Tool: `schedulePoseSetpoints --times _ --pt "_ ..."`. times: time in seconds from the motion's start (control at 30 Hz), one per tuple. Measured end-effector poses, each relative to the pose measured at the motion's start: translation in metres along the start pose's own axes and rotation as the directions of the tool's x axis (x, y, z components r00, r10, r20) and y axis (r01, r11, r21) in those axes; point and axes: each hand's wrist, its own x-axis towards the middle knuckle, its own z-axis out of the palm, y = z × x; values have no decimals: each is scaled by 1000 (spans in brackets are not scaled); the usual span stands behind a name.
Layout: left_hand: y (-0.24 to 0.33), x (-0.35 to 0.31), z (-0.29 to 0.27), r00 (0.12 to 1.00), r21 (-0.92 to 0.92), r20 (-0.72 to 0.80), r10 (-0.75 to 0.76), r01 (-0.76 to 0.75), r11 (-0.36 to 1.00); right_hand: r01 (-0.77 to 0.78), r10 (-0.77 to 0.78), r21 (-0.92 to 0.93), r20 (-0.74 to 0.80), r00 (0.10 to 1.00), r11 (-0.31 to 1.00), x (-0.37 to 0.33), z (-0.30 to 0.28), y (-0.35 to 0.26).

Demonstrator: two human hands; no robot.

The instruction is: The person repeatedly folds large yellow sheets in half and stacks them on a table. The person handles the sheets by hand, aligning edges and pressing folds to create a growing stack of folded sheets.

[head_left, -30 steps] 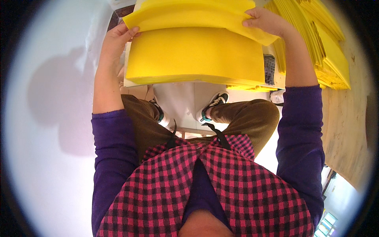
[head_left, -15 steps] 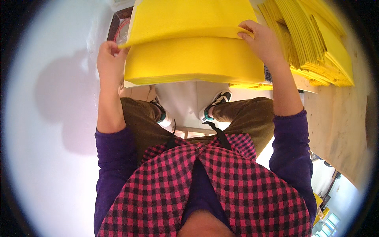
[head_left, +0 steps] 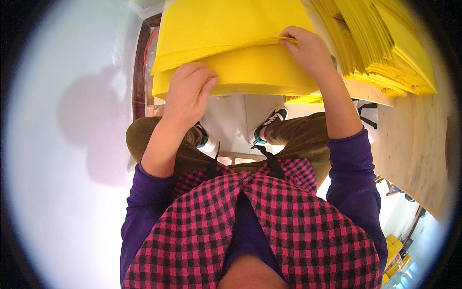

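Observation:
A stack of yellow felt-like sheets (head_left: pixel 231 21) lies in front of me, its near edge facing my knees. My right hand (head_left: pixel 308 50) pinches the edge of the top yellow sheet between thumb and fingers, toward the right. That edge is slightly raised there and slants down to the left, where its corner rests on the layers below. My left hand (head_left: pixel 187 94) is over the stack's near left part, fingers loosely bent and thumb apart, with no sheet visible between them. The palm side of this hand is hidden.
More folded yellow sheets (head_left: pixel 370 43) are piled on the right, beside a wooden tabletop (head_left: pixel 409 139). A white wall or panel (head_left: pixel 43 144) runs along my left. Below the stack, my shoes (head_left: pixel 269 123) are on the floor. Further yellow pieces (head_left: pixel 393 248) show at lower right.
My left hand has let go of the top sheet's left corner and moved right and toward me. That corner has dropped onto the stack. My right hand still pinches the edge, slightly further left.

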Motion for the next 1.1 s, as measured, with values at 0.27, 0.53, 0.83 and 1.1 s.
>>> schedulePoseSetpoints --times 0.27,0.53,0.83,1.1 --pt "5 7 12 998 105 45 -35 30 994 132 -169 -165 -234 957 977 -38 -3 -17" --pt "0 -10 16 996 102 38 -82 77 992 152 -144 66 -121 982 986 -99 7 -39" --pt "-23 18 1 982 245 84 -168 143 959 76 -80 -69 -59 995 995 -59 6 -30" --pt "-33 23 -8 979 249 127 -157 122 961 95 -99 -91 -36 994 991 -60 7 -28"
